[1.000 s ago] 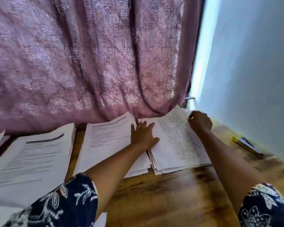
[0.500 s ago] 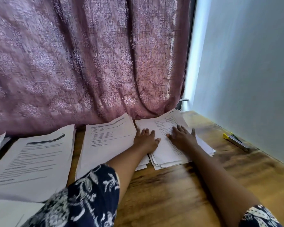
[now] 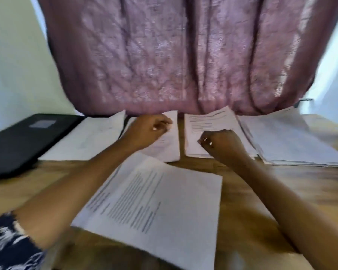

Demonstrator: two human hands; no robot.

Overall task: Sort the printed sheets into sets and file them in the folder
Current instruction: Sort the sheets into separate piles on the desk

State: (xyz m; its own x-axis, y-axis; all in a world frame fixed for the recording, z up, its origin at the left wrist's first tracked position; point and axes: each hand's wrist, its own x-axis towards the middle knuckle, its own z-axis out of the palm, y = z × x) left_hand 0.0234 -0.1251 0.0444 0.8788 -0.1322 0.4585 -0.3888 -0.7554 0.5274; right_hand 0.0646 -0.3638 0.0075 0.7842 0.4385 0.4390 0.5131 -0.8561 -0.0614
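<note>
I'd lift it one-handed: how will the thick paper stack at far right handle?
Probably heavyish: the thick paper stack shows many layered edges. Likely to fan apart, since its sheets lie unevenly. No binding shows, so it may sag.

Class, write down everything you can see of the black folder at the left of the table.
The black folder lies flat and looks closed on the wooden table, at the far left, partly cut off by the picture's edge. Its cover looks smooth and dark, perhaps plastic, with a grey rectangular label on top. A stack of white sheets lies along its right side; whether they touch is unclear.
</note>
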